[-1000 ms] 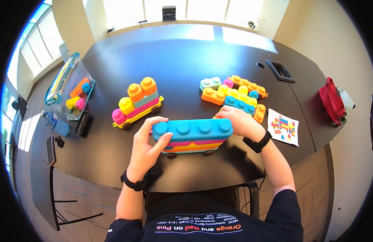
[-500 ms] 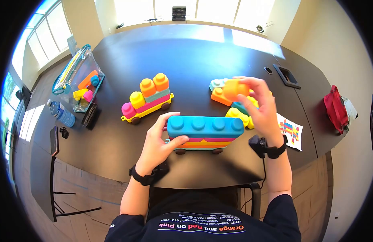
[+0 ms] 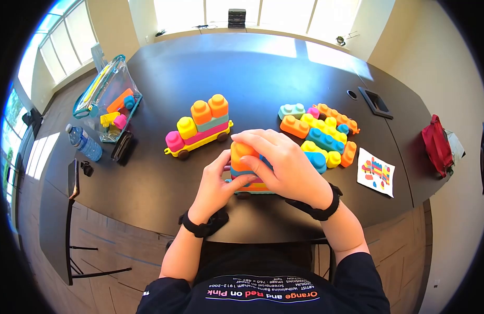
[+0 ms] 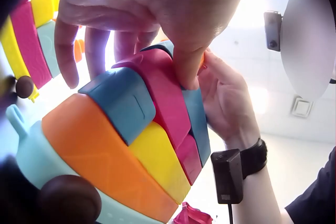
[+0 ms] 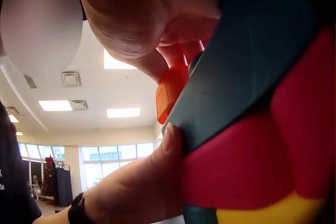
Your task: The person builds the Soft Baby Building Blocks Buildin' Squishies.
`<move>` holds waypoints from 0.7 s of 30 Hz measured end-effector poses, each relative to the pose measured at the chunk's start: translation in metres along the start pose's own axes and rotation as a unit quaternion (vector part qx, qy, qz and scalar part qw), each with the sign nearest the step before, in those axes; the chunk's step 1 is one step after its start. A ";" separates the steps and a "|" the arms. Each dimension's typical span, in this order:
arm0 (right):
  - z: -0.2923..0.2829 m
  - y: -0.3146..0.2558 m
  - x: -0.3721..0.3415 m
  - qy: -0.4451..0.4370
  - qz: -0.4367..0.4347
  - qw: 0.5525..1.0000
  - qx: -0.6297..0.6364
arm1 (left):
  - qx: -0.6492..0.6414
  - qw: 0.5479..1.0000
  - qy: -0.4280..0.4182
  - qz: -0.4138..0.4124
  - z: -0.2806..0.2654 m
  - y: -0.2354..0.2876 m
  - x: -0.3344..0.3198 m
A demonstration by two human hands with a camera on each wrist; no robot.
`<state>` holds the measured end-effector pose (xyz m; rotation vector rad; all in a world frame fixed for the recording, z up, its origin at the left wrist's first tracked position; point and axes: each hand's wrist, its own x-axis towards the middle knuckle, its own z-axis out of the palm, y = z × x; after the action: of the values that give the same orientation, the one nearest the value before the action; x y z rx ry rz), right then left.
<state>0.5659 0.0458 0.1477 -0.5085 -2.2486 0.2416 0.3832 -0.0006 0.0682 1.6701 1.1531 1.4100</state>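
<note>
A wheeled toy wagon stacked with building blocks (image 4: 157,92) stands at the table's near side, layered in orange, yellow, blue and pink over a pale turquoise base. Its top layer is a long blue block (image 5: 231,82). At the wagon's left end, my left hand (image 3: 213,188) grips the stack, thumb along the near side. My right hand (image 3: 291,165) reaches across the top and holds an orange block (image 3: 238,155) at the left end of the blue block. That hand hides most of the studs in the head view. Farther back left stands another block wagon (image 3: 205,137) on a yellow base.
Loose building blocks (image 3: 325,137) lie to the right beyond the hands, beside a picture sheet (image 3: 375,172). At left are a clear block bag (image 3: 129,118), a water bottle (image 3: 85,143) and a phone (image 3: 73,178). A red bag (image 3: 434,144) lies at the far right.
My right hand took an orange block from the loose blocks and brought it left onto the blue top. My left hand has stayed on the wagon's left end.
</note>
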 end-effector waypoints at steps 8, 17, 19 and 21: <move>0.008 -0.005 -0.003 0.043 0.011 0.999 -0.010 | 0.014 1.000 0.000 -0.002 0.000 -0.001 -0.001; -0.037 0.002 -0.004 0.101 0.025 0.987 0.122 | 0.030 1.000 -0.006 -0.005 -0.006 0.005 0.000; -0.070 0.011 -0.008 0.175 0.085 0.971 0.136 | 0.029 1.000 -0.002 -0.005 -0.011 0.006 -0.002; -0.091 0.036 -0.009 0.160 0.093 0.982 0.027 | 0.029 0.999 0.005 -0.017 -0.018 0.008 -0.004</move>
<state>0.6501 0.0751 0.1898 -0.6785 -1.8785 0.2936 0.3675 -0.0085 0.0768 1.6765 1.2330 1.3761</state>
